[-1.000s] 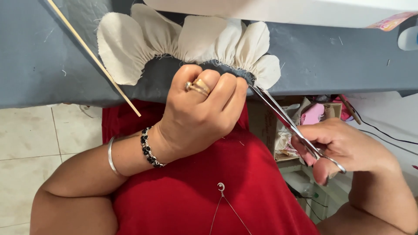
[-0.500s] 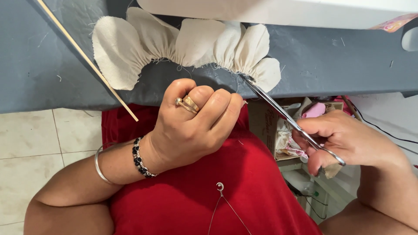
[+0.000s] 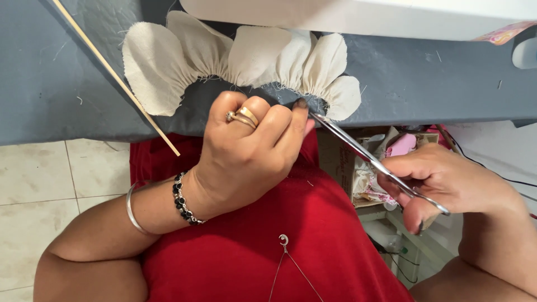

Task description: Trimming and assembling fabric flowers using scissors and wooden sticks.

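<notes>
A gathered cream fabric piece (image 3: 235,59) with petal-like ruffles lies on the grey table (image 3: 425,84). My left hand (image 3: 246,151), wearing rings and bracelets, pinches the frayed inner edge of the fabric at the table's front edge. My right hand (image 3: 447,182) grips silver scissors (image 3: 369,159), whose tips point up-left and touch the fabric edge just beside my left fingertips.
A thin wooden stick (image 3: 117,78) lies diagonally across the table's left side, overhanging its edge. A white machine body (image 3: 358,17) stands at the back. A box with pink items (image 3: 391,154) sits below the table, above a tiled floor (image 3: 50,184).
My left hand has shifted slightly down the fabric edge. The scissor tips have moved up-left and now reach the fabric edge by my fingertips.
</notes>
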